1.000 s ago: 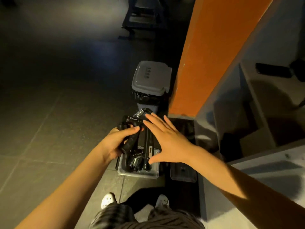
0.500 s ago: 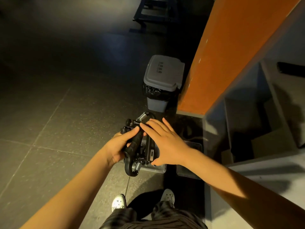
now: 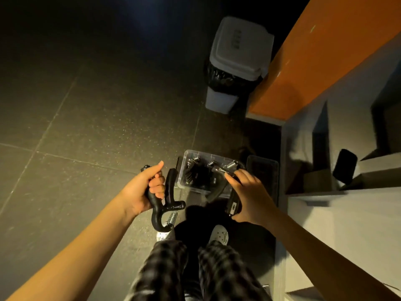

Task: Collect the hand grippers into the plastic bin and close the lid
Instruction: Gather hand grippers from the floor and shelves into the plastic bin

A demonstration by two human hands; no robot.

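Observation:
A clear plastic bin [image 3: 188, 155] sits on the dark floor in front of my feet, with several black hand grippers [image 3: 198, 173] with metal springs inside it. My left hand [image 3: 142, 189] grips one black hand gripper [image 3: 166, 205] by a handle, spring end down, left of the bin. My right hand [image 3: 249, 195] holds another black hand gripper [image 3: 219, 187] above the bin's near right corner. A dark lid [image 3: 263, 170] lies on the floor just right of the bin.
A grey pedal trash can [image 3: 236, 61] with a black liner stands farther ahead. An orange panel [image 3: 314, 57] and grey shelving [image 3: 325, 159] rise on the right, with a dark object [image 3: 345, 168] on a shelf. My white shoes [image 3: 219, 234] are below.
My hands have parted: the left drew one gripper out to the left, the right took hold of another over the bin. The camera tilted down.

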